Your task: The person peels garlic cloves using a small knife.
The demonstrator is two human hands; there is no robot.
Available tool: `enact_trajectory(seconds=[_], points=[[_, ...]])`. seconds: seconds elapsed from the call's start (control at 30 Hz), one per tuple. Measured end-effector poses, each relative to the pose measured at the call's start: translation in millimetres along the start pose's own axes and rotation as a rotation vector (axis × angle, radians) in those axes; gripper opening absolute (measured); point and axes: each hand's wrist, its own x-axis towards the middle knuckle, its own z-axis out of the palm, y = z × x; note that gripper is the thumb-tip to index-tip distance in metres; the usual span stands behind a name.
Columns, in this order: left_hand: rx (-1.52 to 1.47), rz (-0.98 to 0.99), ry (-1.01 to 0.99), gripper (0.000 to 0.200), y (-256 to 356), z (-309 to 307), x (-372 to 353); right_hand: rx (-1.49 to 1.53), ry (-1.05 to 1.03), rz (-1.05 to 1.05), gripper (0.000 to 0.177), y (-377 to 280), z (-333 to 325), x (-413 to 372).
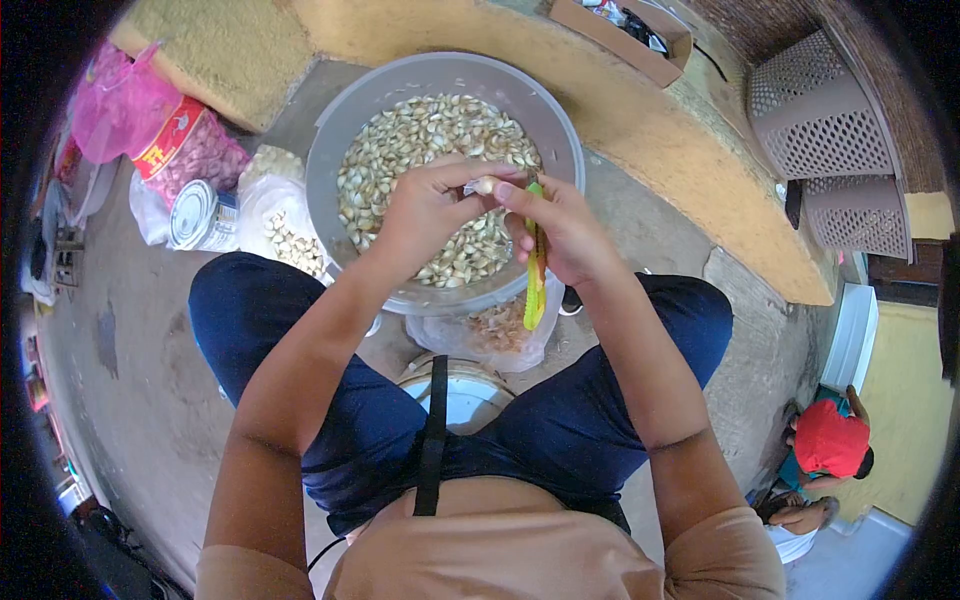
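Observation:
A large grey tub (pixel 330 150) holds many garlic cloves (pixel 430 130). Above its right part my two hands meet at a small pale clove (pixel 484 186) with loose skin on it. My left hand (pixel 436 205) pinches the clove from the left. My right hand (pixel 562 225) is closed around a yellow-green cutter knife (pixel 535 290), whose handle points down toward my lap, and its fingertips touch the clove. Below the tub lies a clear plastic bag (pixel 530 350) with brownish peelings (pixel 500 325).
Left of the tub are a bag of peeled cloves (pixel 285 240), a tin can (pixel 200 217) and a pink mesh sack (pixel 200 150). A cardboard box (pixel 640 45) sits on the yellow ledge (pixel 680 170). Two people (pixel 832 438) are at the far right.

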Motion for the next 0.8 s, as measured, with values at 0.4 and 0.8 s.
enact_trajectory(seconds=[0.4,0.8], points=[[-0.031,-0.128,0.072,0.027,23,-3,-2,-0.329,0.202,-0.269,0.034,-1,0,1],[-0.272,-0.439,-0.04,0.01,23,-20,-3,-0.386,0.164,-0.326,0.033,-9,7,-7]])
